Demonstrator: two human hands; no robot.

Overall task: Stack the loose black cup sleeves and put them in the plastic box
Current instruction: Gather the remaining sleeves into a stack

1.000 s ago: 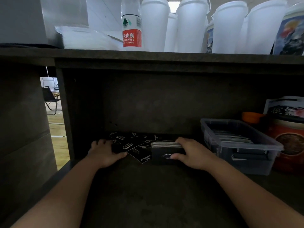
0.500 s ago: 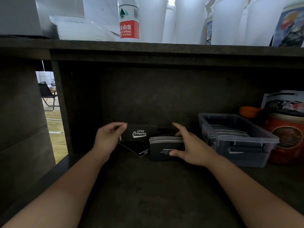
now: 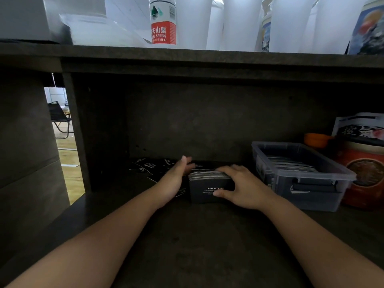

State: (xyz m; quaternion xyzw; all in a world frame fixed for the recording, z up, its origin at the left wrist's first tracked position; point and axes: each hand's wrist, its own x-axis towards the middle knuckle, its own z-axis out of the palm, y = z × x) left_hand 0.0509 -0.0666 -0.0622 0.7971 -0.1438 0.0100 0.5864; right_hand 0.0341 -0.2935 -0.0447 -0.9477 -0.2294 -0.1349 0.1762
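Note:
A stack of black cup sleeves stands on edge on the dark shelf, its front printed "DRINK&COFFEE". My right hand grips the stack, fingers over the top edges and thumb on the front face. With straight, slightly blurred fingers, my left hand lies against the stack's left end. Several loose black sleeves lie flat at the back left, behind that hand. To the right stands the clear plastic box, holding a row of sleeves.
A red tin and an orange object stand right of the box. The upper shelf hangs low overhead with a water bottle and white cups. A side panel closes the left.
My left hand carried the raised sleeve right and down to the stack, and now lies flat against its left end. My right hand has kept its hold on the stack.

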